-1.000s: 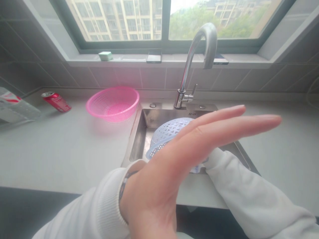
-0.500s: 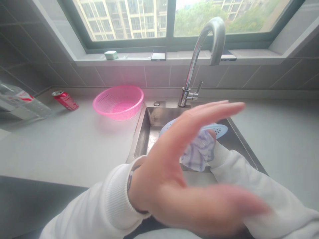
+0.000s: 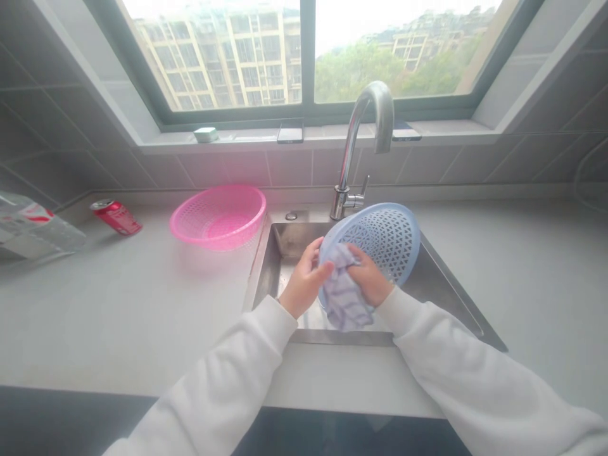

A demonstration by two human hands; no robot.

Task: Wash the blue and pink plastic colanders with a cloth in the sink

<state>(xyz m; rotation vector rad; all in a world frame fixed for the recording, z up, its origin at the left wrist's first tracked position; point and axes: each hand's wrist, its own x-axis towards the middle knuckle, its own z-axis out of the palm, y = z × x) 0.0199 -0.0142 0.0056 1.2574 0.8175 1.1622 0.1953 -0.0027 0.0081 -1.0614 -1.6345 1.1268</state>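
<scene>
We are holding a pale blue plastic basket tilted up on its edge above a stainless steel sink, with neither hand wide open: our left hand is curling around the basket's rim, and our right hand is closing on a striped cloth, pressing it against the basket. The grip is looking like the weak point. We are bearing the basket mainly on the left fingers, so it could slip into the sink if the plastic is wet. Its upper rim is also leaning close to the chrome faucet, risking a knock. The cloth is hanging loose below our hands and could snag on the lattice, while a pink basket is sitting on the bench just beside the sink, within reach of a careless swing.
</scene>
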